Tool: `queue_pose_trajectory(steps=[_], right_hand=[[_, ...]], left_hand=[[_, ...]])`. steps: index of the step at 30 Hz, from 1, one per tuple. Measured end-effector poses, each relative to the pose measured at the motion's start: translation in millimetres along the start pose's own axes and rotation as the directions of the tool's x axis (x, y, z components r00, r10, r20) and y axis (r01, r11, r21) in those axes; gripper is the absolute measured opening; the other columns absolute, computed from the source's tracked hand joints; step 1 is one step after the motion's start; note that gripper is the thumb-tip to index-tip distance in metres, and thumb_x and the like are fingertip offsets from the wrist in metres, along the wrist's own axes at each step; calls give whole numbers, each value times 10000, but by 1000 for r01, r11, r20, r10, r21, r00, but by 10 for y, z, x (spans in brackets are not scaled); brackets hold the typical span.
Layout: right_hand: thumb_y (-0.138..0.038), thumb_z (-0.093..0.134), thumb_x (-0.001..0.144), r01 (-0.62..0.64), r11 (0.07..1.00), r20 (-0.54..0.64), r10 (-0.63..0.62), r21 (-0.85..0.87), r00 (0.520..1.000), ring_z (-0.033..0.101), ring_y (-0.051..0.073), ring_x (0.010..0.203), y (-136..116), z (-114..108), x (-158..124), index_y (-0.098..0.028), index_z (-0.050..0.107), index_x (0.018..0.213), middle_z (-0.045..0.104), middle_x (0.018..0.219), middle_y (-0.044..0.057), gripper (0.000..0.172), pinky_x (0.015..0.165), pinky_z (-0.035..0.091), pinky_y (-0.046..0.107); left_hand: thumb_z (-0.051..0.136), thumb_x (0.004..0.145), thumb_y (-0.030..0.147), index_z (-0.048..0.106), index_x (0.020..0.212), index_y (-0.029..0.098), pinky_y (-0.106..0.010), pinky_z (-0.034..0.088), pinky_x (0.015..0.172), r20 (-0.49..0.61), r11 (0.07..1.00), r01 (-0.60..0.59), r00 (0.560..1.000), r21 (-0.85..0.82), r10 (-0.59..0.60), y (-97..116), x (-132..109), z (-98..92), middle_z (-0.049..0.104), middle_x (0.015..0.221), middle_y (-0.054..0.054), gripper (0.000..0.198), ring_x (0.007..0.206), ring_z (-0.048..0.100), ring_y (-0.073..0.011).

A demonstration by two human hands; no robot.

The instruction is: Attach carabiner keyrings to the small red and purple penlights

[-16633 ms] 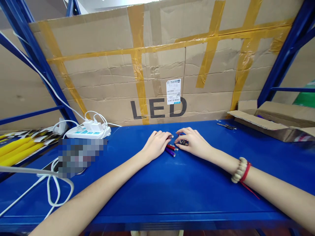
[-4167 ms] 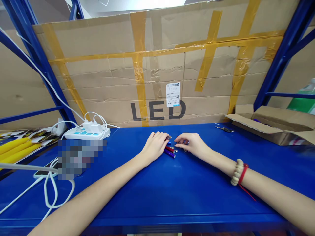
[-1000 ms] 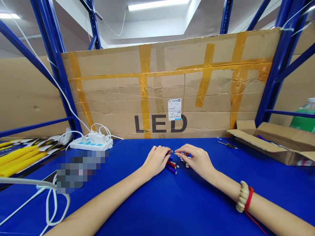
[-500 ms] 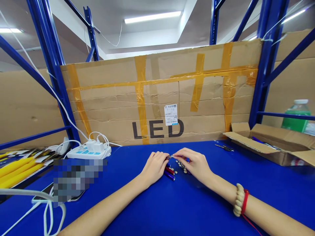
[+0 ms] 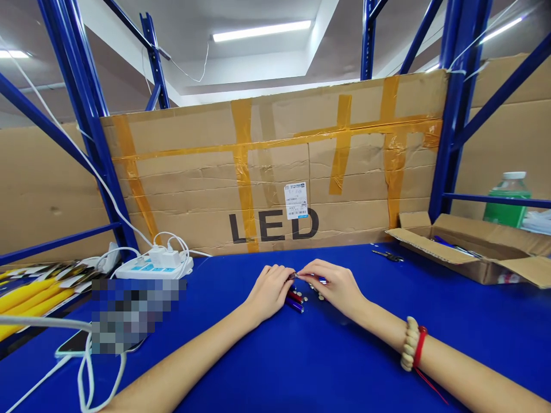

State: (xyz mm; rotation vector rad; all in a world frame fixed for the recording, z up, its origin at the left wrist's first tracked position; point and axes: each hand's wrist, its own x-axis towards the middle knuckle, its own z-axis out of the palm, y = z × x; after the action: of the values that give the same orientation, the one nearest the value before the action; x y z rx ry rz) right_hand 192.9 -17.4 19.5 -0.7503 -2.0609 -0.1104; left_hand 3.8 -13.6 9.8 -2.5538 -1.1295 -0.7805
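My left hand [image 5: 269, 291] is closed, fingers together, around a small dark metal tube [image 5: 293, 276] whose open end points right. The thumb and forefinger of my right hand [image 5: 333, 284] pinch at that end; whatever lies between them is too small to make out. Under my left fingers, a red metal tube [image 5: 295, 296] and a purple-blue metal tube [image 5: 295, 304] lie on the blue tabletop [image 5: 275, 367], partly covered. Several small silver button cells [image 5: 321, 296] are scattered between the hands, most of them hidden by my right fingers.
Keys [image 5: 388, 256] lie toward the back right, near an open cardboard box [image 5: 477, 267] with pens in it. At left are a white power strip [image 5: 129, 269], a phone [image 5: 73, 345] and looped white cables [image 5: 86, 378]. A cardboard wall [image 5: 202, 201] closes the back.
The whole view has shifted slightly. My right hand has come a little closer to the tube end, covering more of the button cells. My left hand keeps its hold.
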Motion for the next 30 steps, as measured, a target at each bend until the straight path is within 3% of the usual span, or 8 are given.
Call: queue_pose_trajectory(steps=[8, 14, 24, 30], right_hand=[[-286, 500, 876, -48, 999, 70, 50, -18, 996, 631, 125, 797, -2, 4, -14, -242, 662, 869, 683, 882, 6, 168, 644, 460, 209], [-297, 542, 851, -125, 991, 129, 129, -40, 983, 601, 103, 668, -12, 5, -17, -247, 657, 852, 675, 863, -15, 126, 581, 434, 206], [-316, 535, 847, -225, 974, 114, 221, 25, 969, 600, 109, 638, 20, 34, -11, -238, 640, 829, 666, 833, -6, 132, 563, 450, 213], [-336, 497, 864, -205, 978, 88, 201, 37, 976, 608, 109, 632, 51, 41, -18, -240, 631, 848, 661, 837, 1, 165, 555, 461, 217]], left_hand=[[325, 938, 244, 517, 1018, 184, -317, 364, 781, 27, 1000, 22, 999, 8, -22, 3, 4, 4, 624, 954, -32, 217, 871, 520, -167], [351, 931, 231, 522, 998, 180, -316, 363, 781, 40, 999, 42, 998, -2, -42, -7, 3, 8, 624, 958, -23, 190, 873, 521, -165], [300, 947, 238, 508, 1043, 180, -321, 373, 774, 74, 1000, 13, 997, -12, -12, -15, 8, 4, 619, 967, -33, 236, 868, 517, -169], [283, 948, 249, 515, 1023, 187, -315, 381, 742, 64, 1000, -3, 998, -31, 5, -12, 17, -14, 609, 913, -39, 252, 825, 514, -167]])
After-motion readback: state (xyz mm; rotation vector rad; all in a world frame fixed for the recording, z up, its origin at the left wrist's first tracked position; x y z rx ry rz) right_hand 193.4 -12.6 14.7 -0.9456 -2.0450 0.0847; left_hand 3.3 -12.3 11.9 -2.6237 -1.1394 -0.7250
